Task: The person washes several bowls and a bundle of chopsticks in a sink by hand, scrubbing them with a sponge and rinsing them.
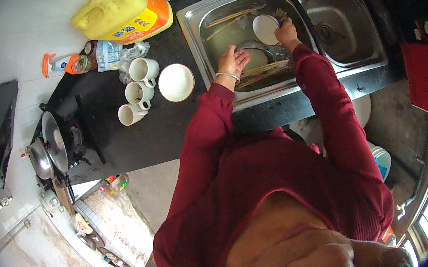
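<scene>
Maroon sleeves [202, 116] reach toward one o'clock, clock positions taken from the middle of the view. The left hand [234, 62] hangs over the sink with its fingers spread apart, holding nothing. Farther out, the right hand [287, 32] looks clamped on the rim of a white bowl [265, 30], also at one o'clock and above the cloudy water; a dark scrubby thing [281, 15] sits by its fingertips, and whether it is gripped too I cannot tell. Wet, soapy fingers could let the bowl slide, and with the left hand off it, it might knock against the round dish [255, 58] below and chip. A careless sweep of the left elbow could also shove the cups. Counting outward: one bowl in hand, one round dish, several chopsticks [267, 66] too crossed to number, and two basins, the left [190, 29] at one o'clock and the right [362, 54] at two. One more bowl [176, 82] stands at eleven, three cups [144, 69] at ten, one spray bottle [77, 63] beyond them, and one yellow jug [125, 16] at eleven.
</scene>
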The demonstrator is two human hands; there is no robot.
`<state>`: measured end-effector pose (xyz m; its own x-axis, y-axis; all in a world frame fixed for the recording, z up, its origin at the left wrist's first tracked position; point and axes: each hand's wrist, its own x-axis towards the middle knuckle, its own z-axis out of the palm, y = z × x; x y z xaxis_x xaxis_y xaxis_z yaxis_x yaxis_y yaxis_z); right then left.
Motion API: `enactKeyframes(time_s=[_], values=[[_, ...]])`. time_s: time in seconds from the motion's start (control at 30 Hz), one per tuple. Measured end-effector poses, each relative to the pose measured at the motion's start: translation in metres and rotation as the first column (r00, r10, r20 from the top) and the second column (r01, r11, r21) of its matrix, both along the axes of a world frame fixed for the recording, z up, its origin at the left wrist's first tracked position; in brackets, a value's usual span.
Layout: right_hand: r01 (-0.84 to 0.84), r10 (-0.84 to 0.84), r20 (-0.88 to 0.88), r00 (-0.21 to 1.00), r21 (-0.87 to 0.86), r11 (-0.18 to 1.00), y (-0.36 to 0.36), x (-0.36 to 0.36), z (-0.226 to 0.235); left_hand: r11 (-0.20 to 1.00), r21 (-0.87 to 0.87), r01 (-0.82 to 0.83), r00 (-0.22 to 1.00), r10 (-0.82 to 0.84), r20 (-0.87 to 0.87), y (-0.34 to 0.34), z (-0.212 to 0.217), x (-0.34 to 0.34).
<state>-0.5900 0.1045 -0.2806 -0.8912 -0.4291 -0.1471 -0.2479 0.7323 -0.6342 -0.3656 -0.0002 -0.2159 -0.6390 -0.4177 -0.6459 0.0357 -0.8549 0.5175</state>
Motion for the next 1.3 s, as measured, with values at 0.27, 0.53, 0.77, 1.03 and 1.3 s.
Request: enactKeyframes(time_s=[0.27, 0.53, 0.77, 1.03, 1.3], values=[[0.177, -0.193, 0.426, 0.884, 0.077, 0.981, -0.015, 0.003, -0.047, 0.966, 0.145, -0.213, 0.975, 0.22, -0.035, -0.011, -0.008, 0.005], [0.589, 0.247, 0.91, 0.333, -0.405, 0.7, -0.013, 0.037, 0.009, 0.941, 0.117, -0.317, 0.948, 0.318, 0.011, -0.027, -0.025, -0.026], [0.166, 0.154, 0.419, 0.895, -0.631, 0.758, -0.025, 0.04, 0.026, 0.932, 0.241, -0.273, 0.947, 0.304, -0.103, -0.017, -0.025, -0.075], [-0.349, 0.221, -0.303, 0.927, -0.479, 0.806, -0.02, 0.05, 0.096, 0.983, -0.149, 0.11, 0.994, -0.112, -0.003, -0.014, -0.008, -0.066], [-0.452, 0.307, -0.337, 0.89, -0.56, 0.694, -0.021, 0.048, 0.112, 0.844, -0.531, 0.073, 0.995, -0.095, -0.014, -0.028, 0.017, -0.057]])
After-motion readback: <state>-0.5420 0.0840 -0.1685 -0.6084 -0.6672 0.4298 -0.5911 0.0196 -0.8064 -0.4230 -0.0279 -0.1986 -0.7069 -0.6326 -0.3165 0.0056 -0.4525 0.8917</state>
